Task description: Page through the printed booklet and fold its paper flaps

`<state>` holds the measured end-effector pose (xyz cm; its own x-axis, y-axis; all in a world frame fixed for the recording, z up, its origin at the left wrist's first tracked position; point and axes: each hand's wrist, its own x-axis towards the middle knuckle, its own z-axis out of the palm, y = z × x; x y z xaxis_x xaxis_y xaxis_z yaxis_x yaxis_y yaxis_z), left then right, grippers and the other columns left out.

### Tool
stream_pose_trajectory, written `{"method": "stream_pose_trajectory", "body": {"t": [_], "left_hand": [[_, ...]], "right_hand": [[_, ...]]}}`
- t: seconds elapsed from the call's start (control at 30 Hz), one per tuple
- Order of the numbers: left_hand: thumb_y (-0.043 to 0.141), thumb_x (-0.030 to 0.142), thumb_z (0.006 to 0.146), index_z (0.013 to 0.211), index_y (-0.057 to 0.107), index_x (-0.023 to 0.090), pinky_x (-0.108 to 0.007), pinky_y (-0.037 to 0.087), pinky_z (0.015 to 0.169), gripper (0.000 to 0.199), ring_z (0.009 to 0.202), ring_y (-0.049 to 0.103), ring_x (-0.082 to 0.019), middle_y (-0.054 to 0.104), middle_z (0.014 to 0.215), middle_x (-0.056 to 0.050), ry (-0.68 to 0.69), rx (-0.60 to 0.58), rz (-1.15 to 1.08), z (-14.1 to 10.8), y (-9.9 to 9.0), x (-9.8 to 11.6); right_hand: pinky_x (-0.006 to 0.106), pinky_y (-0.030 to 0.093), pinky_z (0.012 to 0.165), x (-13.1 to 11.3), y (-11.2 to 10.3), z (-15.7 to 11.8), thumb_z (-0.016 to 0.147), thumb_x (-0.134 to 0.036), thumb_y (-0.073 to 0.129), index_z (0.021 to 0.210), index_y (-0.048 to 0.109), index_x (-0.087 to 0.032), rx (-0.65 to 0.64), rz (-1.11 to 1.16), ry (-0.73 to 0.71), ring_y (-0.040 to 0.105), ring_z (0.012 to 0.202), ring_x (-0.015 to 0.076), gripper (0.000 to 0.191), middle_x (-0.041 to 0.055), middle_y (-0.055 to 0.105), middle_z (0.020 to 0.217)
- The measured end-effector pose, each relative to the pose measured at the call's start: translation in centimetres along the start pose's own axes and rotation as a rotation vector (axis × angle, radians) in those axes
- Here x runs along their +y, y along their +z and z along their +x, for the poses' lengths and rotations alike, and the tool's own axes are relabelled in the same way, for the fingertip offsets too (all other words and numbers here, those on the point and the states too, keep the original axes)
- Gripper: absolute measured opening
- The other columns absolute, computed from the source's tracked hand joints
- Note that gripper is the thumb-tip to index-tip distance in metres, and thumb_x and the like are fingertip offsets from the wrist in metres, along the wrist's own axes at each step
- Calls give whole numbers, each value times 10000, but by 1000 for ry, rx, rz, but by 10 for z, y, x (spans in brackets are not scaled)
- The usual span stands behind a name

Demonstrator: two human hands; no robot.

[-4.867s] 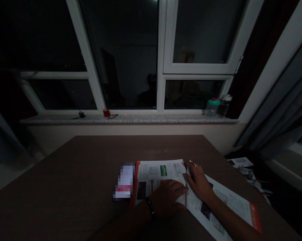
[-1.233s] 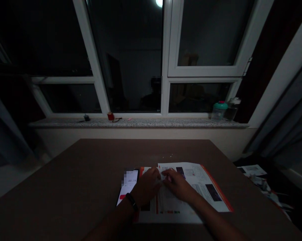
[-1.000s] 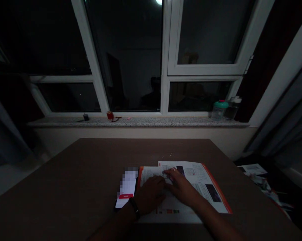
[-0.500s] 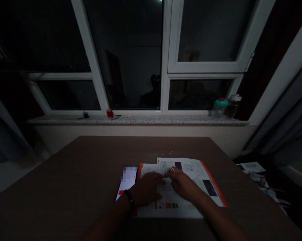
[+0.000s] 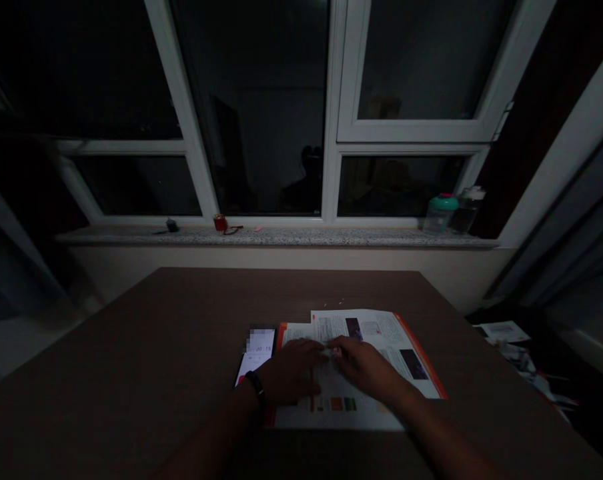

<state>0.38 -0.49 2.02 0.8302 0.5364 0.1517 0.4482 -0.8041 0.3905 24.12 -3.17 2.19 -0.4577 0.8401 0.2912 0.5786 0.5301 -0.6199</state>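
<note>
Working right on the printed paper (image 5: 386, 337) with left hand (image 5: 294, 370) and right hand (image 5: 364, 365), fingertips close, grip impossible to tell! Over now to 1 lit phone (image 5: 257, 353), beside the paper on the counter (image 5: 196, 320).

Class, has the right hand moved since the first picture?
Yes: the right hand has moved left, farther from the table's far right corner.
</note>
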Motion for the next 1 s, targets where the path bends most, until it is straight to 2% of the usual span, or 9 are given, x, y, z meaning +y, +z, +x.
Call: {"method": "stream_pose_trajectory", "body": {"t": [0.13, 0.23, 0.37, 0.43, 0.53, 0.67, 0.9, 1.0], "left_hand": [[686, 280, 824, 1348, 482, 288, -466, 329, 1068, 562, 1266, 453, -298, 499, 1377, -74, -6, -3, -6, 0, -3, 1], [683, 257, 818, 1342, 487, 273, -462, 329, 1070, 560, 1268, 452, -300, 508, 1372, -78, -23, -5, 0, 0, -3, 1], [696, 273, 807, 1272, 542, 229, -452, 324, 1075, 493, 1270, 448, -306, 505, 1372, -94, -23, 2, 3, 0, 0, -1], [690, 265, 806, 1280, 534, 213, -451, 325, 1076, 502, 1269, 449, -309, 507, 1369, -103, -26, 2, 5, 0, 1, -2], [654, 230, 817, 1317, 493, 207, -448, 330, 1077, 526, 1270, 448, -301, 514, 1364, -104, -34, 9, -1, 0, 2, -2], [598, 195, 832, 1354, 432, 225, -455, 343, 1070, 549, 1256, 464, -285, 522, 1356, -92, -55, 45, -16, 0, 2, 0], [492, 106, 864, 1275, 495, 218, -419, 376, 1049, 426, 1210, 511, -248, 574, 1293, -78, -25, 71, -28, 2, 3, 0], [464, 91, 880, 1278, 496, 210, -421, 367, 1056, 417, 1233, 494, -245, 565, 1311, -83, -3, 81, -22, 1, 5, -3]], "right_hand": [[257, 432, 664, -3, 2, -2, 950, -229, 463, 1066, 582, -224, -34, 6, 13, 608, 761, 165, 166, 13, 656, 843], [242, 422, 641, 0, 7, -2, 911, -194, 523, 986, 602, -223, -78, 25, 17, 585, 722, 151, 113, -3, 631, 805], [256, 446, 765, 7, 12, 0, 845, -109, 590, 913, 641, -213, -61, 68, -52, 593, 873, 155, 134, 23, 610, 961], [267, 442, 811, 8, 12, 1, 818, -82, 613, 911, 650, -210, -36, 66, -64, 583, 932, 165, 162, 29, 598, 980], [265, 441, 766, 8, 11, 1, 797, -56, 617, 938, 631, -203, -37, 36, -14, 576, 870, 161, 204, 17, 602, 926], [259, 443, 746, 2, 11, -1, 780, -58, 638, 912, 626, -202, -104, 32, 20, 575, 854, 156, 196, 6, 606, 923], [263, 440, 900, -24, 18, -3, 784, -93, 697, 917, 702, -245, -279, 122, -115, 569, 1051, 170, 202, 4, 618, 1109], [271, 439, 920, -30, 18, -3, 789, -122, 704, 908, 706, -243, -291, 124, -130, 562, 1071, 182, 170, 9, 621, 1102]]}}
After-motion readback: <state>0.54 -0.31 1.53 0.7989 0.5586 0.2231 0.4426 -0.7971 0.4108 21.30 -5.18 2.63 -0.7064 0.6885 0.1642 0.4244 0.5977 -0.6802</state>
